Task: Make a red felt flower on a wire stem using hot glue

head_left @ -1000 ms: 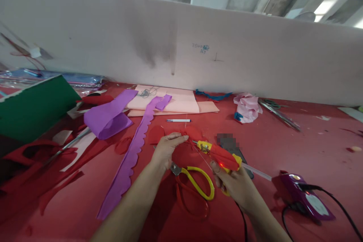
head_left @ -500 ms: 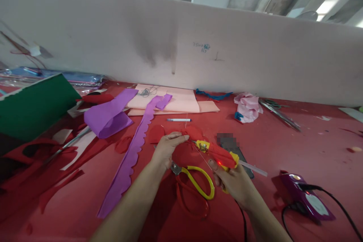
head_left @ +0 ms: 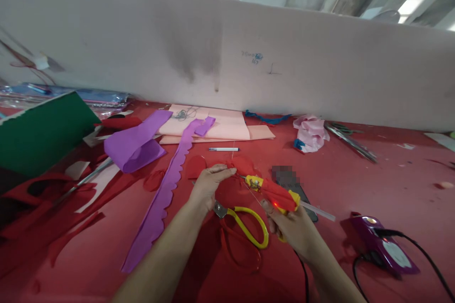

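My right hand (head_left: 289,225) is wrapped round a glue gun (head_left: 275,194) with a yellow and red body, a small red light and a clear glue stick at its back. Its nozzle points left and touches or nearly touches red fabric (head_left: 245,165). My left hand (head_left: 215,180) pinches that fabric between thumb and fingers, close to the nozzle. A thin strand runs from near the nozzle toward my right hand. Below my hands lie scissors (head_left: 263,229) with one yellow and one red handle loop. A white pen (head_left: 223,149) is just beyond the fabric.
Left of my hands lie a scalloped purple strip (head_left: 159,213), a purple roll (head_left: 131,149) and red scraps; a green board (head_left: 46,132) leans farther left. Peach sheets (head_left: 220,125) lie behind. At the right are a dark phone (head_left: 302,199), a corded purple device (head_left: 386,246) and pink cloth (head_left: 311,135).
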`<state>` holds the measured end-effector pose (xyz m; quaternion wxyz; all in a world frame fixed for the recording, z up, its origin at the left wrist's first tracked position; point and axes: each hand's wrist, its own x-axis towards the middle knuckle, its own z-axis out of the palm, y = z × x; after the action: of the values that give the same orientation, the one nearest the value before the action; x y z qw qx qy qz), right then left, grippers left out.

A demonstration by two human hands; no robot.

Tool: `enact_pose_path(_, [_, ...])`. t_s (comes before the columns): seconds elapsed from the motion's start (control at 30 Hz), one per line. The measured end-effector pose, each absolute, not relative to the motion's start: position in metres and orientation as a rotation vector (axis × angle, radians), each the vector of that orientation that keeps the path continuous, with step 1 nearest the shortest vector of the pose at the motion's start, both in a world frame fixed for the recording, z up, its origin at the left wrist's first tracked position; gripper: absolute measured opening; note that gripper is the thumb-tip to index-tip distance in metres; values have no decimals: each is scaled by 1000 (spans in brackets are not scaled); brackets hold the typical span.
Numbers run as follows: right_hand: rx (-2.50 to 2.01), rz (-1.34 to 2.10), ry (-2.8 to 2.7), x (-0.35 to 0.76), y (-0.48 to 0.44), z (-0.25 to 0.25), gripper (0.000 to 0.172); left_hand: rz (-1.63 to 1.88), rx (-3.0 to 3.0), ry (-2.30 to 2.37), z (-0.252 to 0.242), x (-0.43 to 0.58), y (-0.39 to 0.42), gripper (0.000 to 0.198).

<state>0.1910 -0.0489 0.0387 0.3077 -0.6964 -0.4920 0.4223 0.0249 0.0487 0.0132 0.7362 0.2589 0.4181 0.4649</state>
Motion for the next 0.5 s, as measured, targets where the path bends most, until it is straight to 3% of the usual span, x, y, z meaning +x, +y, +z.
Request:
enact_pose_path(0.37, [-1860,1116,-1262,195,-59,29,45,1051,611,942,16,23,47,22])
enact_pose_path(0.5, [-1937,840,-1219,225,-62,19,45,1084,615,961,12,23,50,21])
